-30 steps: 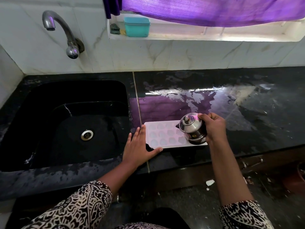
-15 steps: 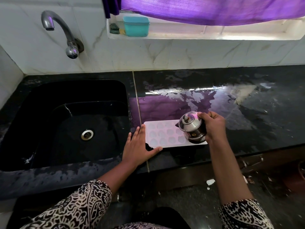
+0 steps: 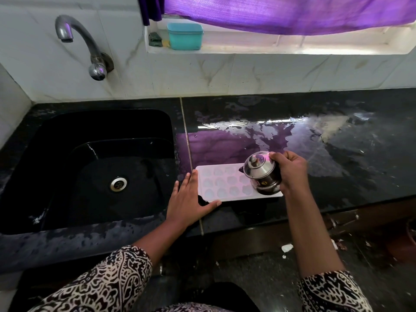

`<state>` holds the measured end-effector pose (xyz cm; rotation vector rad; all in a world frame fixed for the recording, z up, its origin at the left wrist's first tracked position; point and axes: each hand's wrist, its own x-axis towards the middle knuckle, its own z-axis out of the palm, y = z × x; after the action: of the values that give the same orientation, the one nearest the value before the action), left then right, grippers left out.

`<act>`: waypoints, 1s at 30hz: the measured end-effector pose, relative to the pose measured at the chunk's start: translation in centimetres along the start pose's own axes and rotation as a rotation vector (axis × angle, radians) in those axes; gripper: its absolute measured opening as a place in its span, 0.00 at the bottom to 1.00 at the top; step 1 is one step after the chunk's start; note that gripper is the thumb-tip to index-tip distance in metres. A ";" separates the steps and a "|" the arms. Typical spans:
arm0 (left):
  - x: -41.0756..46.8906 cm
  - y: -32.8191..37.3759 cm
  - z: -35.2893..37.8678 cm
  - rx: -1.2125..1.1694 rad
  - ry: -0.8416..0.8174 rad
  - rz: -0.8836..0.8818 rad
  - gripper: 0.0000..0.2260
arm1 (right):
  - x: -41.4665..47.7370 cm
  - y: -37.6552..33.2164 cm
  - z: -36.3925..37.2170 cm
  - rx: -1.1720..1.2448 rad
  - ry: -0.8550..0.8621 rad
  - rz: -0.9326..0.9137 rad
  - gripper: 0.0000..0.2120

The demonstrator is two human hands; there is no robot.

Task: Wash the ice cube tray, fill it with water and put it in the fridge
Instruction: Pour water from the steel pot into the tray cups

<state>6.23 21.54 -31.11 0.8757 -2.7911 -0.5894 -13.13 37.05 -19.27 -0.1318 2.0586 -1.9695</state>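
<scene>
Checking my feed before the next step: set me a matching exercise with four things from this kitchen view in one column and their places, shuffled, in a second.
Things
1. ice cube tray
2. steel pot
3. teal box
4. tap

Places
A. on the window ledge
B. on the wall above the sink
C. flat on the black counter, beside the left hand
D. held in the right hand, over the tray's right end

Pairs: 1-C; 2-D; 3-A; 4-B
</scene>
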 end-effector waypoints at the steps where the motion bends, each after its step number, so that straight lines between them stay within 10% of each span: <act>1: 0.0 0.0 0.0 -0.001 0.001 0.001 0.55 | 0.0 0.0 0.0 0.002 -0.001 -0.002 0.19; 30: -0.1 0.0 -0.1 0.005 0.001 -0.001 0.54 | -0.2 -0.7 -0.2 0.146 0.019 0.089 0.17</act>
<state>6.33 21.61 -31.05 0.8779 -2.7929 -0.5821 -13.09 37.22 -18.56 0.0089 1.8896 -2.0643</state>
